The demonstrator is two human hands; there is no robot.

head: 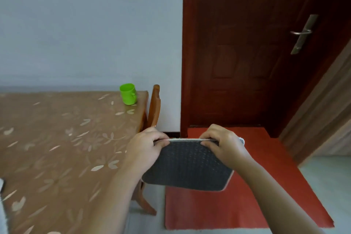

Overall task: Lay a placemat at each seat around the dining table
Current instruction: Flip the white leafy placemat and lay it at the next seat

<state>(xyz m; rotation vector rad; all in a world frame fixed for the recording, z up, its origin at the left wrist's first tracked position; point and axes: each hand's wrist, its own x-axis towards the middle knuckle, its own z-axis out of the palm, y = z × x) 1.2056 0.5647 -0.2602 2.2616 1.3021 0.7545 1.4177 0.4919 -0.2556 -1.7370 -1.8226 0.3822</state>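
Note:
A dark grey woven placemat stack (187, 167) with a pale edge hangs in the air just right of the dining table (57, 148). My left hand (146, 146) pinches its top edge at the left corner. My right hand (222, 144) pinches the same edge at the right corner. The mat is over the floor and the chair, beside the table's right edge. The table has a brown cloth with a pale leaf pattern.
A green cup (128, 94) stands at the table's far right corner. A wooden chair (154, 108) is tucked against the table's right side. A red floor mat (237, 205) lies before a dark red door (256, 43). A white wall runs behind the table.

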